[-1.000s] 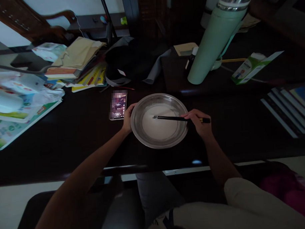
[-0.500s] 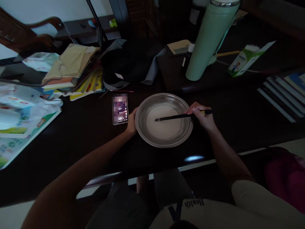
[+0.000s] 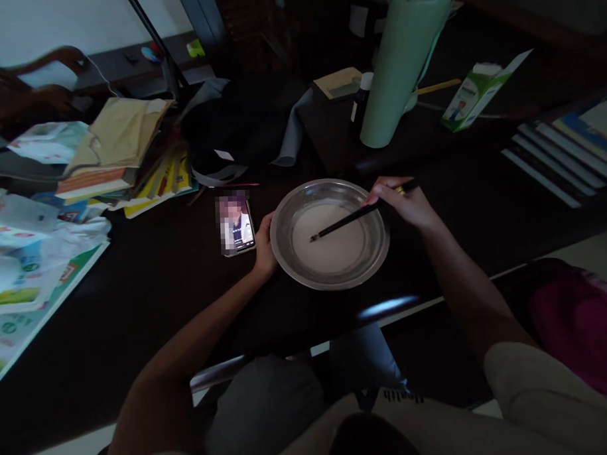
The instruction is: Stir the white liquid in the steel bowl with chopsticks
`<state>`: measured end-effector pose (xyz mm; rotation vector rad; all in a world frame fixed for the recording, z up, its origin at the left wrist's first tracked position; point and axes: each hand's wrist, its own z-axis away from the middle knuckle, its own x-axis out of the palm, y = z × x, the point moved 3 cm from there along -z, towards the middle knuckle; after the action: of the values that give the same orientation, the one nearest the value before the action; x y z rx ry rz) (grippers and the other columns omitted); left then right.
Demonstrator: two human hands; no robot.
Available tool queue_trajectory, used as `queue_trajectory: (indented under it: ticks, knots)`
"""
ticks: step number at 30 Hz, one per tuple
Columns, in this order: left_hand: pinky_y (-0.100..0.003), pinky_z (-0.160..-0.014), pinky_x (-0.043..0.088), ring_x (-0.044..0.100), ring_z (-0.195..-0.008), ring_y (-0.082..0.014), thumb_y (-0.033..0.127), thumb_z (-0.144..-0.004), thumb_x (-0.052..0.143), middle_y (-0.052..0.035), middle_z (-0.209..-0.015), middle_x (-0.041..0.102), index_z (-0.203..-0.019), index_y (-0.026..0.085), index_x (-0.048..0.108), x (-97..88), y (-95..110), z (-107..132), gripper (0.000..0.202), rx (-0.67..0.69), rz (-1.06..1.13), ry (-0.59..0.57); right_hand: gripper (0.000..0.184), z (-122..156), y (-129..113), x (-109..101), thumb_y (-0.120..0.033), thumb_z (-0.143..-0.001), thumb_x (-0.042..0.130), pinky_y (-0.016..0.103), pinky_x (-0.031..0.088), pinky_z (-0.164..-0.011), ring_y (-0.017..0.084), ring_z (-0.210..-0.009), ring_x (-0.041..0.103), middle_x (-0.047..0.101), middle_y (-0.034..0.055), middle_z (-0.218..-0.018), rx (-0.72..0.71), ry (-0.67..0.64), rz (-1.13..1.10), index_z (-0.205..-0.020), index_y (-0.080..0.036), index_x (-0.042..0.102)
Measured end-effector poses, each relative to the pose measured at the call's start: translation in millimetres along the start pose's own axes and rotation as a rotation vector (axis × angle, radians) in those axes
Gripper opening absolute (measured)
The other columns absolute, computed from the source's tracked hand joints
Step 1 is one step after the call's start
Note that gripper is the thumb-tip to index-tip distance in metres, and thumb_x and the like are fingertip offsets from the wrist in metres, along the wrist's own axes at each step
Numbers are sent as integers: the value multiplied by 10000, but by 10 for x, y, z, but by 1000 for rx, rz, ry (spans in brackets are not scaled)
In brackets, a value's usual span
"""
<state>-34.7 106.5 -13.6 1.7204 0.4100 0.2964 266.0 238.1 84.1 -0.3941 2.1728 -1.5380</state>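
Note:
A round metal bowl (image 3: 332, 281) on the dark table holds a whitish liquid (image 3: 334, 249). My left hand (image 3: 267, 245) grips the bowl's left side, its fingers partly hidden behind the wall. Above the right rim, my right hand (image 3: 399, 199) is closed around black chopsticks (image 3: 346, 220) with a gold band near the upper end. They slant down to the left, and their tips meet the liquid left of its middle. Just left of my left hand lies a phone (image 3: 237, 223) with its screen lit and partly blurred out.
Behind the bowl are a black bag (image 3: 245, 123), a tall green thermos (image 3: 402, 65), a small dark bottle (image 3: 361, 101) and a green-white box (image 3: 475, 95). Books and papers (image 3: 116, 141) pile up at the left, with tissue packs nearby. More books (image 3: 555, 159) lie at the right.
The chopsticks are tilted more steeply now, with my right hand higher at the rim. My left hand still holds the bowl. The phone's picture has changed, and the whole view has shifted slightly.

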Motion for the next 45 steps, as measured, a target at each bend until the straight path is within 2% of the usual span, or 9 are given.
queue_trajectory:
  ticks: [6, 12, 18, 21, 24, 28, 32, 39, 45]
  knots:
    - [-320, -780, 579, 675, -856, -200, 517, -1035, 648, -32, -909, 727, -997, 239, 705, 46, 107, -3, 287, 49, -23, 85, 592, -199, 89, -232, -802, -811, 769, 391, 567, -703, 191, -606, 675, 675, -1, -548, -77, 220, 19, -555, -269, 726]
    - [-283, -702, 530, 608, -764, -170, 489, -1079, 594, -18, -814, 637, -879, 241, 641, 71, 127, -36, 322, -12, 16, 184, 561, -26, 206, -186, -728, -860, 775, 365, 507, -629, 174, -570, 627, 692, 10, -556, -101, 146, -105, -541, -268, 726]
    - [-257, -549, 458, 476, -599, -129, 700, -928, 740, 22, -667, 525, -725, 243, 535, 6, 132, 43, 540, -152, 115, 234, 513, -4, 198, -103, -699, -879, 774, 367, 527, -662, 174, -609, 685, 731, 9, -624, -92, 67, -100, -594, -273, 772]
    - [-272, -495, 452, 464, -526, -126, 845, -811, 746, 38, -580, 487, -672, 246, 497, 11, 117, 173, 664, -258, 217, 140, 498, -15, 198, -149, -702, -868, 783, 381, 542, -679, 184, -622, 692, 721, 9, -621, -94, 101, -78, -597, -284, 774]
    - [-281, -464, 438, 456, -452, -126, 836, -816, 735, 59, -479, 390, -614, 248, 478, 17, 97, 302, 673, -330, 244, 63, 533, -10, 201, -200, -720, -874, 762, 394, 553, -686, 189, -610, 665, 687, 10, -588, -82, 150, -63, -568, -284, 744]
    - [-306, -556, 520, 611, -574, -174, 770, -836, 760, 32, -534, 529, -655, 237, 570, 12, 100, 379, 594, -306, 229, 101, 557, 2, 180, -134, -766, -849, 754, 389, 566, -685, 188, -636, 653, 700, 17, -619, -64, 68, -57, -565, -287, 739]
    - [-278, -517, 481, 585, -563, -158, 796, -900, 675, 29, -546, 516, -665, 235, 551, 50, 149, 383, 621, -261, 148, 138, 537, -15, 155, -42, -799, -822, 759, 402, 586, -767, 207, -754, 691, 756, 27, -690, -83, -35, 13, -609, -306, 782]
    - [-256, -519, 466, 528, -566, -142, 789, -964, 597, 27, -562, 492, -649, 234, 507, 36, 199, 365, 644, -160, 51, 178, 581, -35, 237, -256, -793, -827, 760, 408, 567, -711, 192, -624, 658, 655, 10, -583, -77, 199, -57, -546, -285, 729]
    - [-247, -512, 427, 467, -559, -120, 770, -984, 598, 27, -588, 485, -635, 231, 487, -17, 171, 381, 651, -103, -16, 189, 509, 8, 162, -75, -726, -861, 775, 364, 565, -710, 172, -663, 684, 722, 22, -664, -58, -33, -64, -617, -279, 788]
